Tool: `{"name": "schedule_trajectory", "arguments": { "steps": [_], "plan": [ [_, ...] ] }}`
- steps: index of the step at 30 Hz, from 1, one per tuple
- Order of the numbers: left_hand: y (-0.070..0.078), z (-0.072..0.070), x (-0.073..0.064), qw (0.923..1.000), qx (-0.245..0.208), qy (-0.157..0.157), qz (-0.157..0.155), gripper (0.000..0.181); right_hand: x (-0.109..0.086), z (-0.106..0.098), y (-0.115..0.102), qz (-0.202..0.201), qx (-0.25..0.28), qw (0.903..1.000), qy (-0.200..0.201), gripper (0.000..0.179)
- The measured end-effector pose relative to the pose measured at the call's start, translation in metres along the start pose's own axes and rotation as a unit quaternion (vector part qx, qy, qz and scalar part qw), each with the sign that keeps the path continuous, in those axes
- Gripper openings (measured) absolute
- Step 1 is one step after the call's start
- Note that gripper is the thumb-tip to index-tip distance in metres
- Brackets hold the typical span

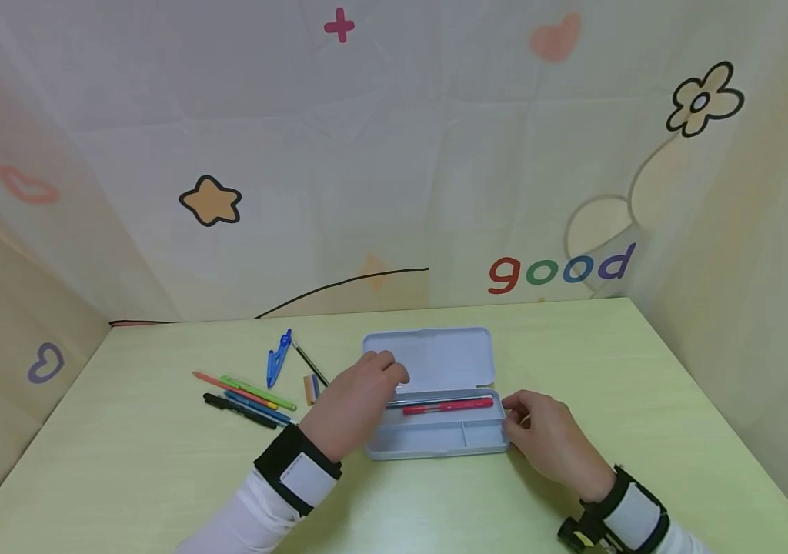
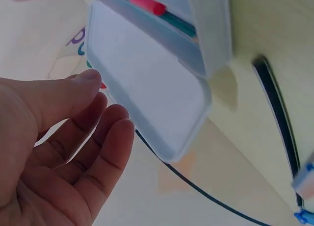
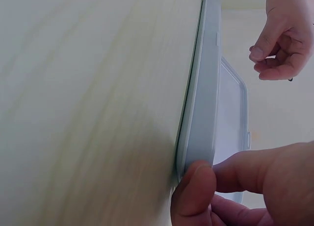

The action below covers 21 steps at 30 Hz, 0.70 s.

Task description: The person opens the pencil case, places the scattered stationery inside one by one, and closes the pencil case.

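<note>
A pale blue pencil case [image 1: 429,442] lies on the table with its lid [image 1: 445,358] folded back. A red pen [image 1: 449,406] and a dark teal pencil [image 2: 179,24] rest side by side in its rear compartment. Above the case's left part hovers my left hand [image 1: 359,396], fingers loosely bent; in the left wrist view thumb and fingertips are apart with nothing between them. My right hand [image 1: 549,435] holds the case's right end between thumb and fingers, the thumb at the near corner in the right wrist view. The case hides part of those fingers.
Left of the case lie a black pen [image 1: 238,410], a green pen [image 1: 258,392], blue pens and an orange-red pencil. Behind them are a blue compass [image 1: 279,358], a dark pencil [image 1: 309,362] and an eraser [image 1: 309,390]. A printed curtain [image 1: 380,154] hangs along the table's back edge.
</note>
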State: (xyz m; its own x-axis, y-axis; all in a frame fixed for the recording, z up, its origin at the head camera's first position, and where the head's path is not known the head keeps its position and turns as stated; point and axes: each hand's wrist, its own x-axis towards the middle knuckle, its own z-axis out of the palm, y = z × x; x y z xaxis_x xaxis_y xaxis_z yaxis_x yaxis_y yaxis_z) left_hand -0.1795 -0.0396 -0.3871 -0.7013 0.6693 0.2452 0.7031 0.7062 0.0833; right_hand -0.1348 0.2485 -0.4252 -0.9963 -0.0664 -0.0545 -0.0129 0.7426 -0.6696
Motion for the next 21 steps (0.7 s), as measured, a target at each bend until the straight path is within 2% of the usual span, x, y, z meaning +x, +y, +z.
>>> {"name": "schedule_trajectory", "arguments": {
  "steps": [8,13,21],
  "plan": [
    [-0.027,-0.01,-0.016,0.9994,-0.002,-0.002,-0.036,0.034,0.0,0.0,0.001,-0.001,-0.002,1.0,0.002,0.023],
    [-0.045,-0.014,-0.025,0.9982,-0.005,-0.02,-0.056,0.035,0.0,0.001,0.001,0.002,-0.001,1.0,0.002,0.023],
    [-0.078,-0.012,-0.04,0.9969,-0.005,-0.051,-0.059,0.044,0.0,0.001,0.001,0.004,0.003,1.0,0.003,0.023]
  ]
}}
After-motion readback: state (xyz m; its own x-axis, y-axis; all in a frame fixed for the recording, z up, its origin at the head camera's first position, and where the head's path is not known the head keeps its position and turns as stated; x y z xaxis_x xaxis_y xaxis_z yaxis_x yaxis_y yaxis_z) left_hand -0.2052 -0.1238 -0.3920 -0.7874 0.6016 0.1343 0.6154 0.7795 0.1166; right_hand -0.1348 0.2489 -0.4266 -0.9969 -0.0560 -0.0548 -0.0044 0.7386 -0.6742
